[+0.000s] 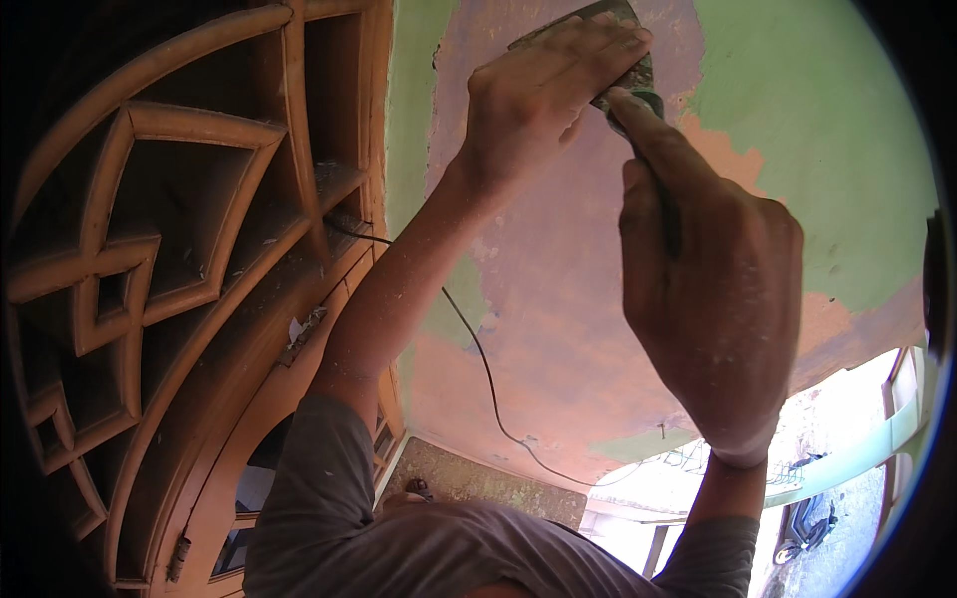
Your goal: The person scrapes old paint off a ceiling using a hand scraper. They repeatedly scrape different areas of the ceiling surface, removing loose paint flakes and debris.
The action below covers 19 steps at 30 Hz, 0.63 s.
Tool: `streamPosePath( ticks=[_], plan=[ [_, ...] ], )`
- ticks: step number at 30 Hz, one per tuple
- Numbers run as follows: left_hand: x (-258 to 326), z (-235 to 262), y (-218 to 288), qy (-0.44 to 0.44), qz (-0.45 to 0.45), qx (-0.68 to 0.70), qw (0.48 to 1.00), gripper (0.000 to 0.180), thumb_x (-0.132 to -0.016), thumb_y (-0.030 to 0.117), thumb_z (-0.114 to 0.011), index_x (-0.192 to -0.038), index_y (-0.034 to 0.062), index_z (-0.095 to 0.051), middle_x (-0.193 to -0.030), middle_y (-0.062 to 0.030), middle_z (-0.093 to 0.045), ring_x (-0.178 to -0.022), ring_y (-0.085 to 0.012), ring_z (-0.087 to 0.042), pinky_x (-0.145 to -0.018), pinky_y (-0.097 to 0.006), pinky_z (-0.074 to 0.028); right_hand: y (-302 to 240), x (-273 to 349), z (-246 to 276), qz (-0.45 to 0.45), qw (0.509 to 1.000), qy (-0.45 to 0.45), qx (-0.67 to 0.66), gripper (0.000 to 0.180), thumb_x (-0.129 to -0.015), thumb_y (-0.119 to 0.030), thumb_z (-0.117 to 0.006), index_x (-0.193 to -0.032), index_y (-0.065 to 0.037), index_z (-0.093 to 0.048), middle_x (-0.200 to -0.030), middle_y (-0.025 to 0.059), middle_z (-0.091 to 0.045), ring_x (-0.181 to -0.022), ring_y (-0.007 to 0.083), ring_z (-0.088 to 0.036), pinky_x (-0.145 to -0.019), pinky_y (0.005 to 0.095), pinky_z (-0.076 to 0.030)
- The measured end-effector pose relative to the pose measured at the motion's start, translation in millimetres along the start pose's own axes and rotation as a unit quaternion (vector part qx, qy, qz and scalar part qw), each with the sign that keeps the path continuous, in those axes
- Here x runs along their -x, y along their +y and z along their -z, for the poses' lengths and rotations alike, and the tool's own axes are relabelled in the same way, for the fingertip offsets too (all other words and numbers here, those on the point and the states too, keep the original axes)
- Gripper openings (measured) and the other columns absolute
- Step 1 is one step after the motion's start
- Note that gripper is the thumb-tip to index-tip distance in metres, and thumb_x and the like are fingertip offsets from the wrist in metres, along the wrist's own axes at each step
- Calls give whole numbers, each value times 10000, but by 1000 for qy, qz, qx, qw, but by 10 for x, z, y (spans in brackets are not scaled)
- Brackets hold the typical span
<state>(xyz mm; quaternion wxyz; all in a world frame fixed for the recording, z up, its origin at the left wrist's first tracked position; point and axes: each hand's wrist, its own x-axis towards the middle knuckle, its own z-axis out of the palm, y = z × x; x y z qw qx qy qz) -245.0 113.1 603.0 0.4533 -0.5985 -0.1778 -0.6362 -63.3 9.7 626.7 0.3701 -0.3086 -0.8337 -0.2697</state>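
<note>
A scraper [644, 74] with a wide, dirty blade and a dark handle is against the wall [568, 239] at the top of the view. My right hand [716, 274] is closed round its handle, the index finger stretched along it toward the blade. My left hand [543, 95] lies across the blade with its fingers flat and pressed on it, hiding part of the blade. Around the scraper the wall shows a bare, pinkish-purple patch, bordered by flaking green paint [807, 130] and some orange spots.
An orange-brown wooden lattice frame [204, 125] fills the left side. A thin black cable [485, 364] hangs across the wall below my left forearm. A nail [662, 431] sticks out low down. A parked motorbike [805, 526] stands in bright light at lower right.
</note>
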Motion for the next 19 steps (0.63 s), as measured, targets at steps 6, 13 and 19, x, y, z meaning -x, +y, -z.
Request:
streamPosePath(
  ticks=[6,13,19],
  plan=[
    [71,-44,-34,15,-16,-25,999,471,-753,-75,-677,-1177,117,-748,-1104,-93,-751,-1022,-277,-733,-860,-344,-595,10,8,-40,4,1000,1,5,308,-974,-83,-605,-1260,-100,-717,-589,96,-604,-438,146,-493,-494,332,-406],
    [-2,-3,-88,-8,27,-34,999,433,-793,-62,-668,-1173,130,-749,-1114,-83,-754,-1021,-256,-737,-865,-332,-596,21,-99,-33,17,997,54,-47,305,-982,-85,-606,-1267,-94,-714,-548,63,-549,-446,91,-445,-466,313,-334],
    [64,-72,-123,21,-18,-20,999,430,-841,-31,-646,-1231,128,-730,-1165,-86,-745,-1092,-277,-720,-993,-342,-564,40,-60,-128,0,999,15,-35,324,-960,-73,-641,-1273,-108,-713,-548,70,-583,-431,129,-495,-478,309,-403]
  ],
)
